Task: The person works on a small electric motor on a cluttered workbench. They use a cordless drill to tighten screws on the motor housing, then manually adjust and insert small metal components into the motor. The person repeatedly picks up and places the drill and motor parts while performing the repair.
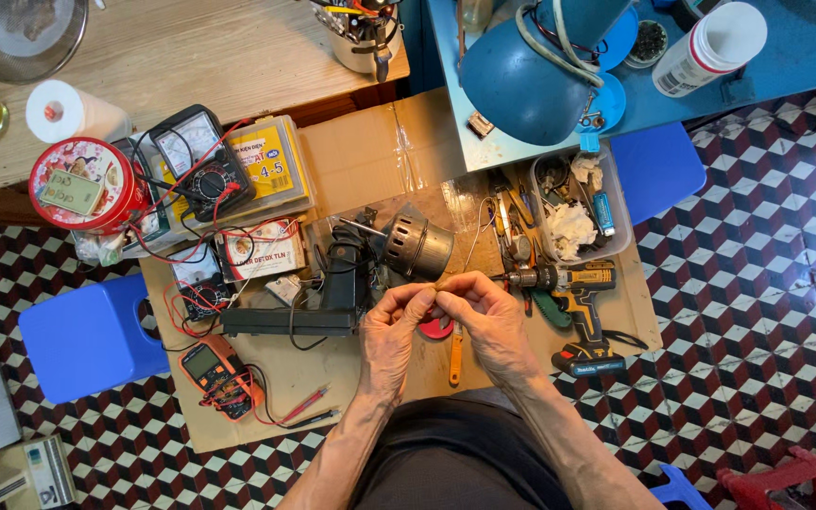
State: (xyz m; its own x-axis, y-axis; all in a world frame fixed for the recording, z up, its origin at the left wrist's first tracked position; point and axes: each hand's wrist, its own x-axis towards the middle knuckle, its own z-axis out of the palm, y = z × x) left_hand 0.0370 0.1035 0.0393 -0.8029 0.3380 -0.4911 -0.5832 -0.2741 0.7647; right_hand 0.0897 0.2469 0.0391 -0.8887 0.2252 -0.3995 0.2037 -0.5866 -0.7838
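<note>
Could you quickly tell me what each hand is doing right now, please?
Left hand: fingers pinched shut on a small part, too tiny to identify.
Right hand: pinched on the same small part.

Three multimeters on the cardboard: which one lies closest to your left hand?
The orange-cased digital one, lying just outside the left hand. The other two are black dial meters farther up, by the red tin.
</note>
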